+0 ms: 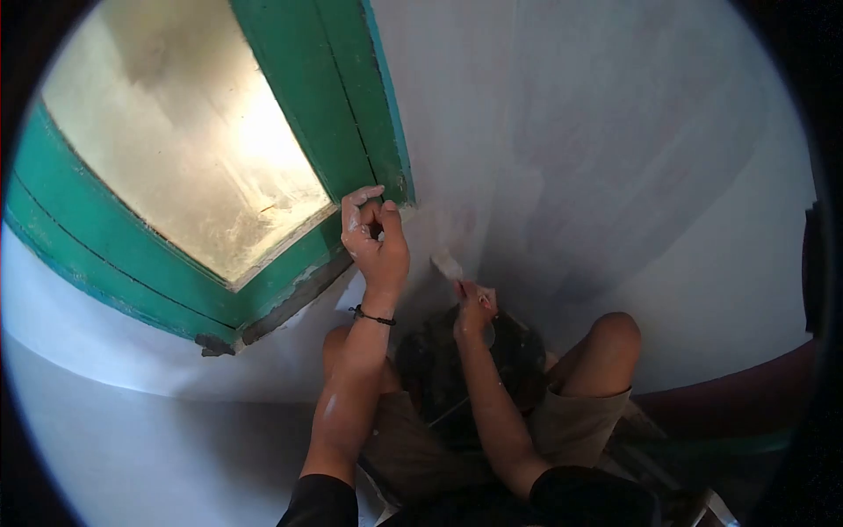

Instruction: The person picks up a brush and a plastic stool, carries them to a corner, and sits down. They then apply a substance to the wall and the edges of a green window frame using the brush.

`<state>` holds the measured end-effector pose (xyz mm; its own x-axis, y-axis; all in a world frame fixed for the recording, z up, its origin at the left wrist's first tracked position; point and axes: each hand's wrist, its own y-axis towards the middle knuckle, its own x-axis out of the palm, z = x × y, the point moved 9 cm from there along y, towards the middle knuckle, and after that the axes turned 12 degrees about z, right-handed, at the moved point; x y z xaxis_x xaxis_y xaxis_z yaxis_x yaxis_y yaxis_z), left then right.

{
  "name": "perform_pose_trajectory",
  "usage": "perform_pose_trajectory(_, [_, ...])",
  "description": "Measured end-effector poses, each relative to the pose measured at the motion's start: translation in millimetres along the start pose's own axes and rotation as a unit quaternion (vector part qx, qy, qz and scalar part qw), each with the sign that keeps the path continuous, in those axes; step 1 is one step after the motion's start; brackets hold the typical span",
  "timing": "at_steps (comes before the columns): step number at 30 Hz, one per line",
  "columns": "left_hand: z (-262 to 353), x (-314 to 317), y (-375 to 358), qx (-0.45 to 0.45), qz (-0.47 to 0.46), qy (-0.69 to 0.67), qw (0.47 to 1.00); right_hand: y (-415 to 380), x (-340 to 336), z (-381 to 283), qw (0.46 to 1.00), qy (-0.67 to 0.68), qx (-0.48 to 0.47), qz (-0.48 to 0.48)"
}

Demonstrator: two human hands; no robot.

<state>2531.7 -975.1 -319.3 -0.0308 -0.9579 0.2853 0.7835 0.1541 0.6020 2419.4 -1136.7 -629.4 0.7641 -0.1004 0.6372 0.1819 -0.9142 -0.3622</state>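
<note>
My left hand (378,250), smeared with white paint, is raised at the lower corner of a green window frame (351,114). Its fingers are bent and apart, with nothing held, and the fingertips overlap the frame's edge. Lower and to the right, my right hand (476,309) is closed around the handle of a paintbrush (447,264). The whitish brush head points up and left, close to the pale wall (597,158). Below the right hand, a dark round bucket (520,347) stands between my knees, its inside mostly hidden by the forearm.
Glass (176,132) in the green frame catches bright light. Rough grey mortar (299,299) runs under the frame's lower edge. A dark red band (729,395) borders the wall at lower right, and wooden pieces (650,417) lie beside my right knee.
</note>
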Motion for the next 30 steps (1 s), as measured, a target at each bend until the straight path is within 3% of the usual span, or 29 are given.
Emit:
perform_pose_trajectory(2, [0.5,1.1,-1.9,-0.012,0.001,0.007,1.000,7.1,-48.4,20.7,0.990,-0.102,0.052,0.079])
perform_pose_trajectory(5, [1.4,2.0,-4.3,-0.020,-0.003,0.020,1.000,16.2,-51.8,21.4,0.985,-0.142,0.020,0.094])
perform_pose_trajectory(9, [-4.1,6.3,-4.8,-0.013,-0.006,0.007,1.000,-12.4,46.5,-35.5,0.999,-0.043,0.021,0.015])
perform_pose_trajectory(13, [-1.0,7.6,-4.5,0.000,-0.004,0.009,1.000,-61.5,137.9,-139.6,0.992,0.071,0.019,-0.101])
perform_pose_trajectory(17, [-6.2,7.3,-3.2,0.017,-0.021,0.021,0.999,-59.5,153.3,-159.1,0.974,0.170,0.037,-0.144])
perform_pose_trajectory(23, [-5.4,6.9,-3.6,0.026,-0.023,0.029,0.999,-24.4,62.6,-25.3,0.988,0.090,0.101,-0.080])
perform_pose_trajectory(29, [-1.8,12.5,-6.0,-0.007,-0.014,0.003,1.000,-1.8,-49.2,17.4,0.986,-0.126,-0.004,0.106])
perform_pose_trajectory(30, [-3.5,12.1,-5.9,-0.006,-0.009,-0.001,1.000,-4.1,-39.8,17.1,0.988,-0.126,-0.015,0.087])
